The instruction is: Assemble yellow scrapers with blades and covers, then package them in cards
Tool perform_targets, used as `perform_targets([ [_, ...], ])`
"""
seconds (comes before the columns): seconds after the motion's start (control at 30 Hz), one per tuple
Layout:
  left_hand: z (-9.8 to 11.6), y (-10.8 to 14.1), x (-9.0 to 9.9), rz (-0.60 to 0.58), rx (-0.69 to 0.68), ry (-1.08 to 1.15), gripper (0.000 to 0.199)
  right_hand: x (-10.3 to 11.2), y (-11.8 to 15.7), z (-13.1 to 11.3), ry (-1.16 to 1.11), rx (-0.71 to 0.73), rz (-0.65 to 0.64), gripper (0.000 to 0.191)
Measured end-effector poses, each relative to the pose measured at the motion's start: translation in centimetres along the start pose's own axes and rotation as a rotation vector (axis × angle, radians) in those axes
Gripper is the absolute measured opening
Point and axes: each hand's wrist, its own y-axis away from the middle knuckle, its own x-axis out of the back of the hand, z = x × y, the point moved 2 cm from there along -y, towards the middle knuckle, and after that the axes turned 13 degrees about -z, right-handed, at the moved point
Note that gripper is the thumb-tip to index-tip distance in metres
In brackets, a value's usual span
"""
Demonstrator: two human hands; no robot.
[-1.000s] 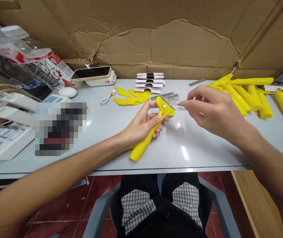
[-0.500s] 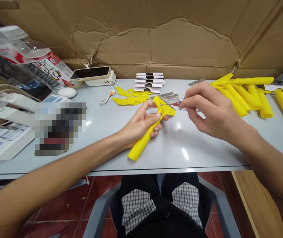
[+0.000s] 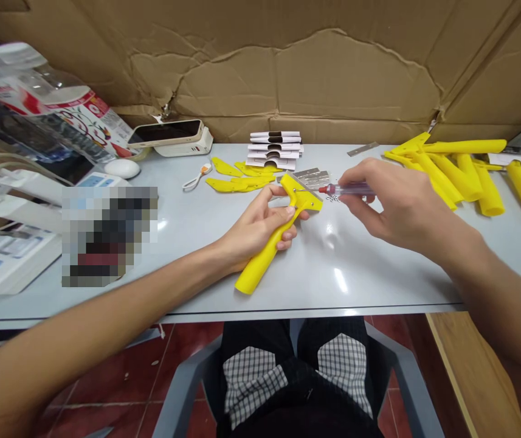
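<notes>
A yellow scraper (image 3: pixel 265 258) with a wide head and a round handle rests in my left hand (image 3: pixel 264 225), fingers wrapped round its neck. Two small screws show on its head, and a thin blade edge runs along the front. My right hand (image 3: pixel 392 198) grips a screwdriver (image 3: pixel 354 188) with a clear purple handle and a red collar. The screwdriver's shaft reaches left to the screw on the upper left of the scraper head. Loose small screws (image 3: pixel 333 198) lie beneath the screwdriver. Behind the head are metal blades (image 3: pixel 313 177) in a pile.
Flat yellow pieces (image 3: pixel 241 182) and white blade packs (image 3: pixel 273 149) lie at the back. Yellow scrapers (image 3: pixel 458 173) are heaped on the right. A single blade (image 3: pixel 363 149), a phone (image 3: pixel 166 134), a white mouse (image 3: pixel 122 168) and a bottle (image 3: pixel 78 112) stand along the cardboard wall.
The right hand has turned and more of the screwdriver's handle now shows between its fingers. The left hand and the scraper have stayed nearly still.
</notes>
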Motion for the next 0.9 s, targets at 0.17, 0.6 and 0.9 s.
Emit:
perform_targets([
  [0.17,0.0,0.04,-0.05,-0.008,0.006,-0.007,0.041,0.07,0.03,-0.03,0.068,-0.031,-0.001,0.022],
  [0.6,-0.01,-0.09,0.14,-0.042,0.015,0.03,0.046,0.33,0.11,0.11,0.074,-0.064,0.015,0.024],
  [0.9,0.07,-0.35,0.84,-0.119,-0.008,0.041,0.051,0.04,0.45,-0.51,0.043,0.027,0.068,0.022],
])
